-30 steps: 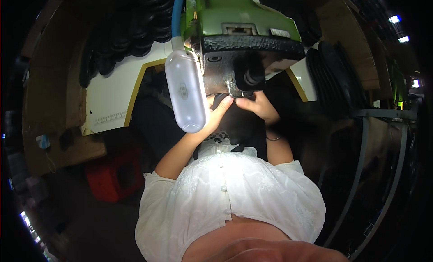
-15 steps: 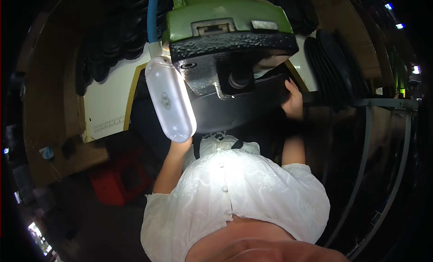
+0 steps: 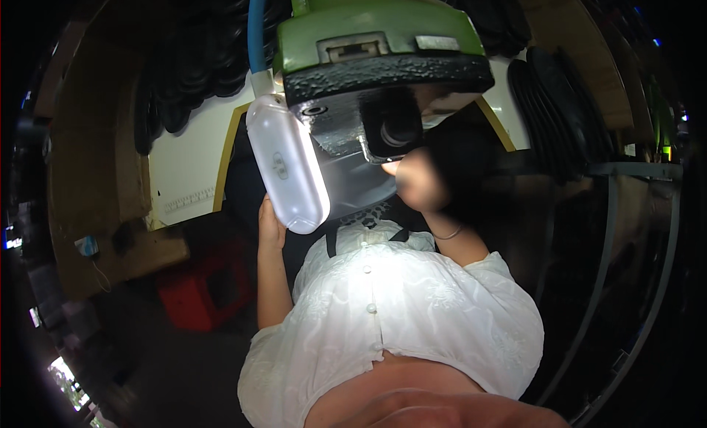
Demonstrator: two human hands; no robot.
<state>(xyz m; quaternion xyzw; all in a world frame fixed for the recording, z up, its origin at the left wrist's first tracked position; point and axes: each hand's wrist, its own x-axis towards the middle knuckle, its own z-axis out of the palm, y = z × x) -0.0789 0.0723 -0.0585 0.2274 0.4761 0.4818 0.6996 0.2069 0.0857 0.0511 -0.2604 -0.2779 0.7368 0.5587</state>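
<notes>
A green machine head (image 3: pixel 383 23) with a black underside fills the top middle. Beneath it lies a smooth dark sheet-like piece (image 3: pixel 361 181), partly hidden by the machine and by a white oblong lamp (image 3: pixel 291 167). My left hand (image 3: pixel 271 223) is at the lamp's left edge, its fingers pointing up; the lamp covers part of it, and I cannot see whether it touches the piece. Smeared by motion, my right hand (image 3: pixel 421 181) is just below the machine's black fitting (image 3: pixel 390 130), at the right end of the piece's visible part. Its grip cannot be made out.
Stacked black flat pieces lie at the far left (image 3: pixel 184 89) and right (image 3: pixel 560 111). A white board with yellow edging (image 3: pixel 188 170) is on the left, above a red stool (image 3: pixel 195 295). A grey metal frame (image 3: pixel 637 170) stands at the right.
My right hand has moved left and inward, from the right side to under the machine. My left hand has shifted slightly left and up. Less of the dark piece shows now.
</notes>
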